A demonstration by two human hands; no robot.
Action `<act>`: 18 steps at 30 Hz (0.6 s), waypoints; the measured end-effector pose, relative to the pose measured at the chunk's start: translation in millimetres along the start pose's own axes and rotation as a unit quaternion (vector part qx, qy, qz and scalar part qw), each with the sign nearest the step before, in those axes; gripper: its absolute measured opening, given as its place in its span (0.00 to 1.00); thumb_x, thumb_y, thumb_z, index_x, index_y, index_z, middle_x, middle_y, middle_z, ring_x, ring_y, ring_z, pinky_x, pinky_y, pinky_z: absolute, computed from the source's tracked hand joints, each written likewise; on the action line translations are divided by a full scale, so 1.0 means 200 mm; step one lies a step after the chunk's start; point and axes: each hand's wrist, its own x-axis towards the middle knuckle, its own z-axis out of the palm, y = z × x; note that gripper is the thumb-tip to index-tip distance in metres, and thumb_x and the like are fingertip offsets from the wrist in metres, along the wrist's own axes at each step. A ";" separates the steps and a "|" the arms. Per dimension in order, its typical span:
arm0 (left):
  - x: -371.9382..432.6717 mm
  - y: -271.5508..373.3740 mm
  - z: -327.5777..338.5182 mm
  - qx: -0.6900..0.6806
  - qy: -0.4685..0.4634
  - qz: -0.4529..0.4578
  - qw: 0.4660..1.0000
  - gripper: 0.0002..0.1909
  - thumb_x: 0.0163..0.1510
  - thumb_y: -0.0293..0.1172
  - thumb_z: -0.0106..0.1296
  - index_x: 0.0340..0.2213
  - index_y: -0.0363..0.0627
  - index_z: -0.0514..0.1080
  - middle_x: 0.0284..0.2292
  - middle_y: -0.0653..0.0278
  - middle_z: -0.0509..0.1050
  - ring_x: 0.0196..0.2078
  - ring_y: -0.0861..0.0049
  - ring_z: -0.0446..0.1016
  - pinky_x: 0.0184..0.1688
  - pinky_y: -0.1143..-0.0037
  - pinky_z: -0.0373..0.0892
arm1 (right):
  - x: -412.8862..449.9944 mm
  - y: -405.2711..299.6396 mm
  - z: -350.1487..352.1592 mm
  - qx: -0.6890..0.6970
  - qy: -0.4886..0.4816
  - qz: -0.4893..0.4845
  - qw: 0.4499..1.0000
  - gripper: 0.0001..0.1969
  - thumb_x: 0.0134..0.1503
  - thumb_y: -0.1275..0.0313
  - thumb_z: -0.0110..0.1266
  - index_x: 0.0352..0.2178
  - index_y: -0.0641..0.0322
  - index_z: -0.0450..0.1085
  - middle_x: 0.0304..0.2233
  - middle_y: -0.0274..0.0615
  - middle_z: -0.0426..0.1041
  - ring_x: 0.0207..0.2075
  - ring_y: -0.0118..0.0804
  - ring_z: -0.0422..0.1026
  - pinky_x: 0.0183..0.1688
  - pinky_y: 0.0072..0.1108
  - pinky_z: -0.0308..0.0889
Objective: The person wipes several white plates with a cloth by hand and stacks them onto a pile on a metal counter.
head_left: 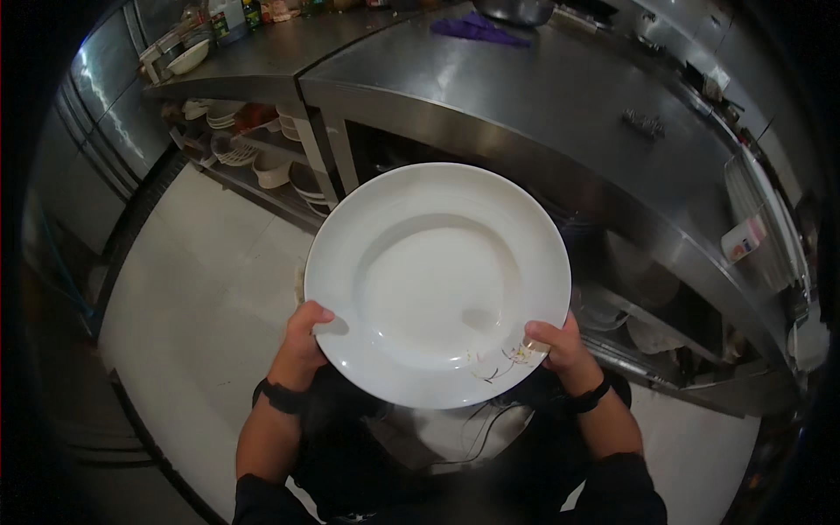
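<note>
Between my two hands is a large white plate [433, 282] with a wide rim and a sunken middle. A thin floral pattern decorates the rim at its lower right. My left hand [304, 338] grips the left edge, its thumb on top of the rim. On the opposite side my right hand [561, 344] clasps the rim near the flowers, thumb also on top. The fingers of both hands are mostly hidden beneath the plate. It is held up over my lap, in front of the steel counter.
A stainless steel counter [525, 85] curves ahead, bearing a purple cloth [479, 29], a metal bowl [515, 10] and a steel scourer [643, 123]. Stacked plates [764, 216] stand at right beside a white container [743, 239]. Shelves below hold bowls [270, 168]. Light tiles [190, 289] cover the floor.
</note>
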 end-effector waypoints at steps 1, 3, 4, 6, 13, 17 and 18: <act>0.00 0.00 0.00 -0.002 0.049 -0.029 0.998 0.30 0.47 0.34 0.44 0.51 0.31 0.65 0.44 0.49 0.74 0.47 0.57 0.74 0.49 0.66 0.71 | -0.02 0.02 0.02 0.008 0.002 0.034 0.999 0.36 0.52 0.69 0.56 0.60 0.69 0.52 0.53 0.53 0.68 0.52 0.45 0.70 0.54 0.33 0.67; 0.03 -0.02 -0.03 -0.006 0.044 -0.061 0.997 0.28 0.48 0.33 0.45 0.51 0.31 0.65 0.43 0.50 0.74 0.45 0.58 0.75 0.47 0.66 0.72 | -0.04 0.05 0.00 0.017 0.006 0.073 0.997 0.36 0.49 0.69 0.56 0.58 0.71 0.55 0.51 0.53 0.70 0.51 0.45 0.72 0.52 0.34 0.69; 0.04 -0.03 -0.03 0.009 0.058 -0.076 0.995 0.27 0.50 0.33 0.47 0.50 0.31 0.65 0.43 0.51 0.74 0.44 0.60 0.75 0.46 0.67 0.73 | -0.05 0.06 -0.02 0.057 0.006 0.099 0.993 0.34 0.50 0.70 0.53 0.58 0.72 0.56 0.51 0.54 0.70 0.50 0.47 0.72 0.52 0.34 0.69; 0.07 -0.06 0.02 0.025 0.076 -0.101 0.992 0.26 0.51 0.33 0.49 0.50 0.31 0.65 0.43 0.52 0.74 0.44 0.62 0.76 0.44 0.68 0.74 | -0.07 0.10 -0.05 0.104 0.012 0.132 0.986 0.32 0.51 0.70 0.50 0.57 0.73 0.56 0.51 0.54 0.70 0.50 0.48 0.72 0.53 0.34 0.69; 0.19 -0.18 0.03 0.299 0.208 -0.044 0.930 0.29 0.53 0.41 0.61 0.44 0.26 0.65 0.38 0.51 0.74 0.34 0.70 0.76 0.32 0.75 0.73 | -0.17 0.26 -0.09 0.178 0.047 0.240 0.953 0.30 0.52 0.68 0.39 0.57 0.74 0.58 0.51 0.54 0.69 0.51 0.47 0.70 0.55 0.32 0.66; 0.26 -0.23 -0.01 0.424 0.231 -0.035 0.875 0.34 0.51 0.45 0.63 0.42 0.23 0.61 0.36 0.49 0.73 0.32 0.72 0.75 0.32 0.76 0.73 | -0.19 0.27 -0.15 0.167 0.061 0.251 0.951 0.31 0.52 0.65 0.40 0.56 0.73 0.58 0.52 0.53 0.68 0.51 0.48 0.69 0.56 0.33 0.64; 0.27 -0.23 -0.03 0.422 0.233 -0.039 0.875 0.34 0.51 0.45 0.63 0.42 0.23 0.61 0.36 0.49 0.73 0.32 0.72 0.75 0.32 0.76 0.73 | -0.19 0.26 -0.15 0.174 0.084 0.244 0.950 0.33 0.50 0.66 0.42 0.57 0.73 0.57 0.52 0.54 0.68 0.51 0.48 0.70 0.55 0.35 0.65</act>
